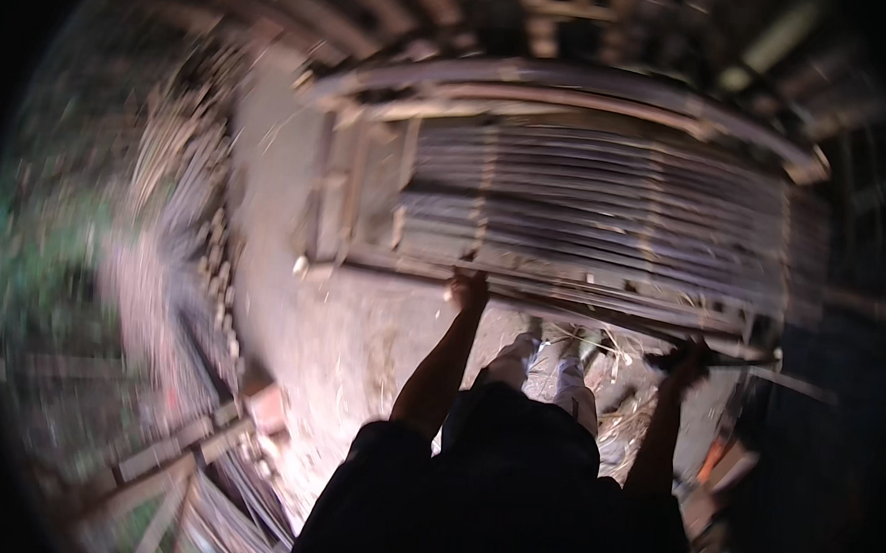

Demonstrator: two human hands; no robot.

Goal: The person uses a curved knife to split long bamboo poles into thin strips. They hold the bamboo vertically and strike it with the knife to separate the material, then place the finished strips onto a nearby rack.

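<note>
A panel of dark, narrow slats [567,198], like split bamboo, lies on a low wooden frame [394,261] in front of me. Pale cross ties run over the slats. My left hand [469,290] is at the panel's near edge, beside the outermost strips; blur hides how its fingers sit. Farther right, my right hand [694,362] is closed around a dark, long tool [744,361] near the frame's right corner. The tool's exact kind does not show.
A thick pole [574,76] spans the frame's far side. Stacked sticks [192,183] line the left, with a wooden rack [178,448] below them. Dry straw [627,426] lies on the ground by my feet. An orange object [716,459] is at lower right.
</note>
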